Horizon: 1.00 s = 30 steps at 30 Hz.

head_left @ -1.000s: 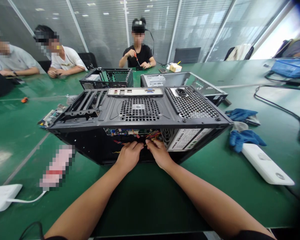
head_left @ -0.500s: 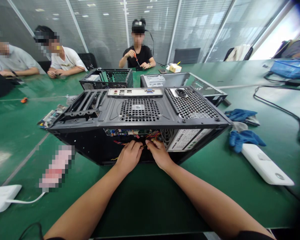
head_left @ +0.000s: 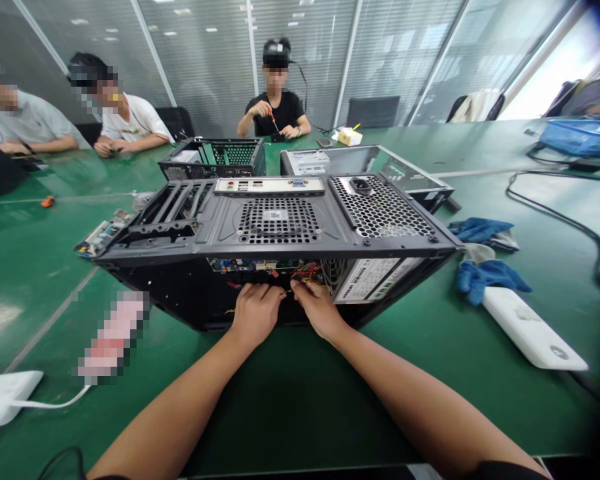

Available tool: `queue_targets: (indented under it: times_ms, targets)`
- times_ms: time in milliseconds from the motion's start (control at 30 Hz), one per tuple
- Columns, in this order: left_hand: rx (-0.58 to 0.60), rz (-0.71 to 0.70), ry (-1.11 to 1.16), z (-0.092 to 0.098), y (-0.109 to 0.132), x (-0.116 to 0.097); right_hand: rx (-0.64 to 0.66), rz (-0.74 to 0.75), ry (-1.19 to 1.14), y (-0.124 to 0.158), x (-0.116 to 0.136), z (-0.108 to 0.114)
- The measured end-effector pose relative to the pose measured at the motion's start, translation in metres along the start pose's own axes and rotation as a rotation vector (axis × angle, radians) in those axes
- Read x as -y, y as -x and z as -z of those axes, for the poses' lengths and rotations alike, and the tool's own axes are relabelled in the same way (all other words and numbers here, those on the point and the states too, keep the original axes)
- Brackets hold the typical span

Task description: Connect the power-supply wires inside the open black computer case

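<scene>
A black open computer case [head_left: 275,227] lies on its side on the green table [head_left: 300,393], its open side facing me. Both my hands reach into the opening. My left hand [head_left: 254,311] has its fingers curled in among the red and yellow cables [head_left: 307,272]. My right hand [head_left: 318,308] sits right beside it, fingertips pinched at the same bundle of wires. The fingertips of both hands are partly hidden inside the case. A power supply [head_left: 367,277] with a white label sits in the case to the right of my hands.
Blue gloves [head_left: 490,275] and a white flat device [head_left: 530,330] lie to the right. A white box with a cable [head_left: 5,399] sits at the near left. Two other open cases [head_left: 365,163] stand behind. Three people sit across the table; one holds a screwdriver.
Both hands stay at the cables inside the case, with only slight shifts of the fingers. The left hand has edged a little further in.
</scene>
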<state>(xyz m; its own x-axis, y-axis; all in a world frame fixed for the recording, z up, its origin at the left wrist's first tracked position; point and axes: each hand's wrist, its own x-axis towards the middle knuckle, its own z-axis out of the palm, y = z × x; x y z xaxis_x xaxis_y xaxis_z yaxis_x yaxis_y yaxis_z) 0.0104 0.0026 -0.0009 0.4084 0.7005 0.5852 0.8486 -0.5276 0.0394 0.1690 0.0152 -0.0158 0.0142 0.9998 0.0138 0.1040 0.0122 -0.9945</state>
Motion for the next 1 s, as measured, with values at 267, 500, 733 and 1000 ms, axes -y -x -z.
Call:
queue_targets:
  times_ms: [267, 500, 733, 1000]
  targets:
    - [-0.015, -0.016, -0.024, 0.001, -0.001, 0.0, -0.008, -0.033, -0.145, -0.001, -0.006, -0.003]
    - [0.002, -0.018, -0.049, 0.004, -0.001, 0.0, -0.064, -0.094, -0.273, -0.006, -0.011, -0.006]
    - [0.058, -0.015, -0.024, -0.002, 0.001, 0.002, -0.008, -0.035, -0.198, -0.004, -0.008, -0.004]
    - [0.068, -0.032, 0.022, -0.004, 0.002, 0.004, -0.045, -0.143, -0.396, -0.004, 0.002, -0.007]
